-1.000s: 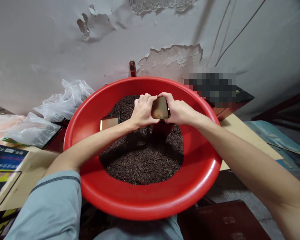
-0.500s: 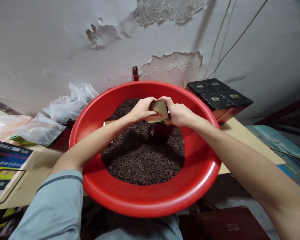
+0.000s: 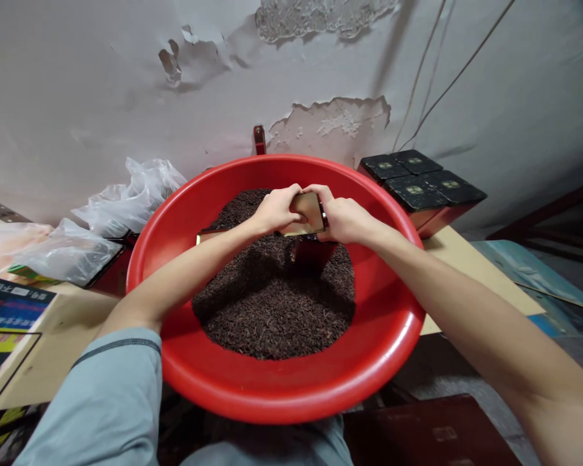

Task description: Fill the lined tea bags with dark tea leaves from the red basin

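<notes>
A large red basin [image 3: 282,391] holds a heap of dark, thin dried leaves [image 3: 276,310]. Above the heap, my left hand [image 3: 278,210] grips the left side of a gold-coloured metal piece [image 3: 307,212]. My right hand [image 3: 347,219] is closed round its right edge, the fingertips partly hidden behind it. Directly below the gold piece, a dark red tin [image 3: 313,255] stands in the leaves. Part of another gold-edged item [image 3: 206,238] shows behind my left forearm, at the basin's left side.
Black-topped tins [image 3: 420,184] stand at the basin's right. Clear plastic bags [image 3: 136,194] and a printed sheet [image 3: 10,330] lie to the left. A peeling wall [image 3: 102,97] rises behind, and a dark red box [image 3: 432,430] is at the lower right.
The whole view has shifted slightly, so things sit a little further left. Both hands keep their hold on the gold piece, which has hardly moved relative to the basin.
</notes>
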`<action>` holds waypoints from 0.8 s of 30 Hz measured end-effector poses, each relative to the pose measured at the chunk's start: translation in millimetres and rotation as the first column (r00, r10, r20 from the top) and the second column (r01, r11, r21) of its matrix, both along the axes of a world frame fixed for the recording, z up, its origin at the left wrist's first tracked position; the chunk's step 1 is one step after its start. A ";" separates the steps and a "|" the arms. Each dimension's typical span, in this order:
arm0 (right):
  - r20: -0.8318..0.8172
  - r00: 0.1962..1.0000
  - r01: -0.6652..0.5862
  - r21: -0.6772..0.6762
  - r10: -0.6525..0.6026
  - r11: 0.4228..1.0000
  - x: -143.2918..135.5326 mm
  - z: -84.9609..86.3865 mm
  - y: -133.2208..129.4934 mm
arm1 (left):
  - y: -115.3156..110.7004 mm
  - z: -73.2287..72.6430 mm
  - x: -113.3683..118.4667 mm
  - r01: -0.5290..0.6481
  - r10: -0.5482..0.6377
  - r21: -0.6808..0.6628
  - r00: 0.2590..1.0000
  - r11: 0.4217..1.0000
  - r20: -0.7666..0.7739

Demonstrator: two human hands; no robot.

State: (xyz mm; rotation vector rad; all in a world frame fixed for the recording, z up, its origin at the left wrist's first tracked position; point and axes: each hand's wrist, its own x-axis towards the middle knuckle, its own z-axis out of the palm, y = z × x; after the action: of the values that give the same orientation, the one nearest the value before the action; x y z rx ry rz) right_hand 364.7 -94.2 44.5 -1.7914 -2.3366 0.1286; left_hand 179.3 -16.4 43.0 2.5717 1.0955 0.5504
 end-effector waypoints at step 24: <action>-0.053 0.999 -0.006 -0.004 0.006 1.000 2.1 -1.0 0.4 | -35.2 5.4 11.1 -0.075 0.122 0.176 0.953 0.981 -0.277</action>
State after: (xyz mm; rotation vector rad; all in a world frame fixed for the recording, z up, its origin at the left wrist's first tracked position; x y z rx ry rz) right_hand 366.8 -93.7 43.6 -1.7610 -2.3077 0.1797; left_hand 190.4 -51.6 48.4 2.8180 1.3296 0.3043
